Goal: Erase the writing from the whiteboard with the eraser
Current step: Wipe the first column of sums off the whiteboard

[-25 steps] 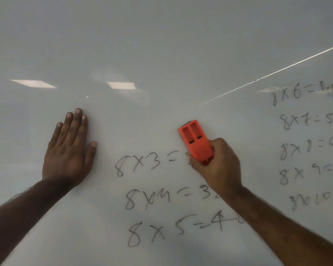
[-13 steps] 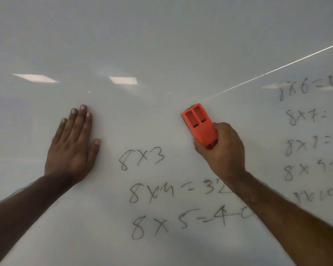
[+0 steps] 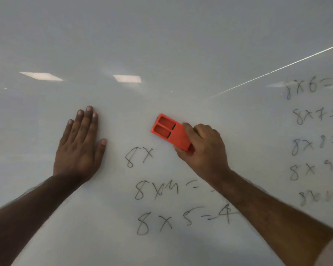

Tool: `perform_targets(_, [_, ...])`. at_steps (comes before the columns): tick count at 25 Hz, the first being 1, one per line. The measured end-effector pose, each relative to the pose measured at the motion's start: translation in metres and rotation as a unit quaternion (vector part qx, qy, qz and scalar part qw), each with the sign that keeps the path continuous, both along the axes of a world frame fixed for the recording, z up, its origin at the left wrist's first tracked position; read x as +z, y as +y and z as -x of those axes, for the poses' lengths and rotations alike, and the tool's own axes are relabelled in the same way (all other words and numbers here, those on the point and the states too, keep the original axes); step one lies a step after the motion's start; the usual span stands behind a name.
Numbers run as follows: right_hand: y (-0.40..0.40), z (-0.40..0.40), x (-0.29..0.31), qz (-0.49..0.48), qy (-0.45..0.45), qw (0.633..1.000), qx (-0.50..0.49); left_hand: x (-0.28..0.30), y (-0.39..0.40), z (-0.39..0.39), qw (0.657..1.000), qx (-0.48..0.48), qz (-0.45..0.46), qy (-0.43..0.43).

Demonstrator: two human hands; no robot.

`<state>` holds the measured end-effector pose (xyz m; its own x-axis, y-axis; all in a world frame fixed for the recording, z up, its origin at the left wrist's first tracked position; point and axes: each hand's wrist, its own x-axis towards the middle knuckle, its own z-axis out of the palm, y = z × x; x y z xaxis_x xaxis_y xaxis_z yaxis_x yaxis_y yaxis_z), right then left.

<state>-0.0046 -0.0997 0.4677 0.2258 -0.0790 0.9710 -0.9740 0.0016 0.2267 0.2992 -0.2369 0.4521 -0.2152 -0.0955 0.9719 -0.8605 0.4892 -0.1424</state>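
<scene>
The whiteboard [image 3: 161,45] fills the view. My right hand [image 3: 204,150] grips an orange eraser [image 3: 169,131] pressed flat on the board, its free end pointing up-left. Just below and left of the eraser stands the remnant "8x" [image 3: 138,156]. Under it are the lines "8x4=" [image 3: 160,191] and "8x5=4" [image 3: 181,219], both partly covered by my right forearm. My left hand [image 3: 79,146] lies flat on the board, fingers together, left of the writing.
A second column of sums [image 3: 311,131], from "8x6" down to a smudged "8x10", runs along the right edge. Ceiling lights [image 3: 127,78] reflect in the glossy board above my hands. A thin bright line [image 3: 277,69] crosses the upper right.
The eraser has swept left along the top line: "= 2.." went first, then the "3", leaving only "8x". My left hand has stayed flat in place.
</scene>
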Motion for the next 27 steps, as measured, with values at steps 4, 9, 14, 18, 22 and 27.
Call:
perform_targets(4, [-0.011, -0.026, -0.025, -0.056, 0.096, 0.993, 0.051, -0.006, 0.000, -0.001, 1.000, -0.002, -0.002, 0.003])
perform_targets(9, [0.002, 0.001, -0.005, -0.098, 0.272, 0.957, 0.009, -0.019, 0.003, -0.005, 1.000, 0.008, -0.010, -0.001])
perform_targets(14, [-0.012, -0.033, 0.017, -0.024, 0.062, 0.998, 0.009, -0.026, 0.002, -0.002, 1.000, 0.000, -0.014, 0.013])
perform_targets(18, [-0.016, -0.047, -0.028, -0.097, 0.264, 0.958, 0.046, -0.030, 0.000, -0.006, 1.000, 0.003, -0.006, 0.003])
perform_targets(22, [-0.005, -0.009, -0.009, -0.103, 0.306, 0.946, 0.008, -0.039, 0.001, -0.012, 1.000, 0.014, -0.007, -0.016])
perform_targets(27, [-0.015, -0.027, 0.012, -0.006, 0.039, 0.999, 0.016, -0.048, 0.005, -0.005, 1.000, 0.012, -0.019, 0.012])
